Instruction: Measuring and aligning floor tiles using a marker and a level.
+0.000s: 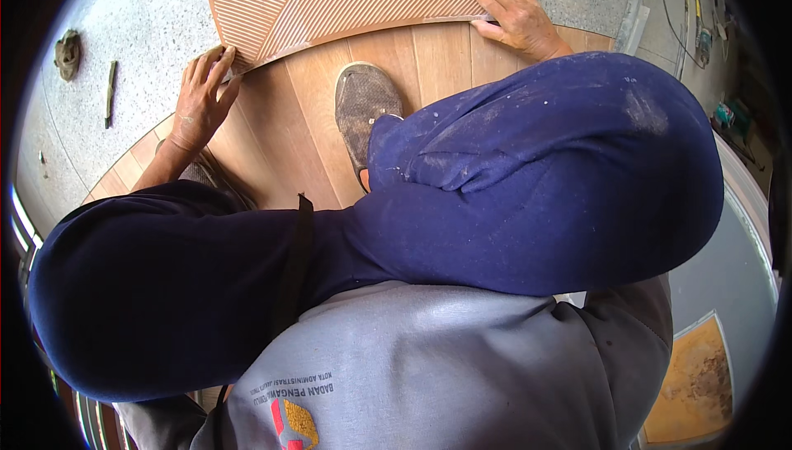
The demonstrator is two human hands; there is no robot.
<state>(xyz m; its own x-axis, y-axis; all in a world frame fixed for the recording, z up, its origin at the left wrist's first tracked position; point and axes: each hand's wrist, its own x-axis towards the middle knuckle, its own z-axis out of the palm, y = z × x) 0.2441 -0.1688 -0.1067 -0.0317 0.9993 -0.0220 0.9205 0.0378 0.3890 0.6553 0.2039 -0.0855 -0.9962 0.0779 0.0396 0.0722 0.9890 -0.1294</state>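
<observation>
A large tile (pixel 355 0), reddish-brown with fine slanting ridges across its upward face, spans the far middle of the view. At its near left corner my left hand (pixel 196 108) grips the edge, fingertips by the corner. My right hand (pixel 520 19) is at the near right part, with fingers laid over the ridged face and the thumb at the near edge. The tile's far edge is out of view. Wood-look planks (pixel 285 132) lie on the near side of it, up to my feet.
Grey speckled flooring (pixel 157 33) extends left and right of the tile. On it, at left, are a crumpled dark cloth-like item (pixel 68 55) and a thin stick (pixel 110 95). My shoe (pixel 365 108) stands on the planks. Far right, a cable (pixel 678 25) curves along the floor.
</observation>
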